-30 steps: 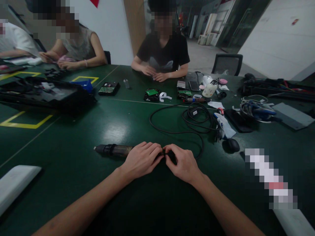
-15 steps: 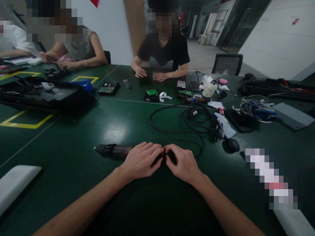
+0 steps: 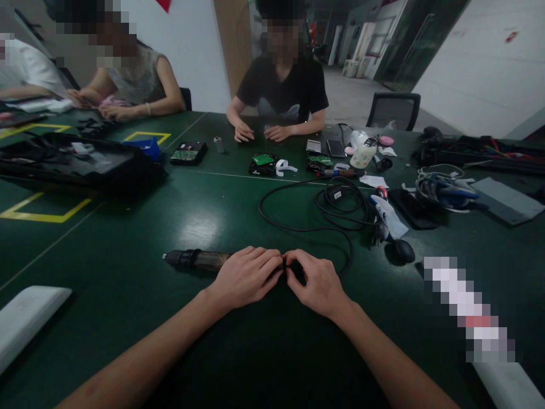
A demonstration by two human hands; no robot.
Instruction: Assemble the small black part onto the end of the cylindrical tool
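Note:
A dark cylindrical power tool (image 3: 193, 260) lies on the green table (image 3: 128, 250), its tip pointing left. My left hand (image 3: 247, 276) covers the tool's right end, fingers curled over it. My right hand (image 3: 317, 282) meets it fingertip to fingertip, pinching at the spot where the black cable (image 3: 306, 227) joins the tool. What the fingertips hold there is hidden between the two hands. The cable loops away toward the far right of the table.
A person in a black shirt (image 3: 283, 91) sits opposite, hands near circuit boards (image 3: 263, 162). Other people sit at far left. A black tray (image 3: 76, 162), a mouse (image 3: 403, 250), a bottle (image 3: 363, 155), coiled wires (image 3: 443, 190) and a white block (image 3: 25, 321) lie around.
My hands have stayed in place on the tool. The person opposite has drawn their hands apart on the table.

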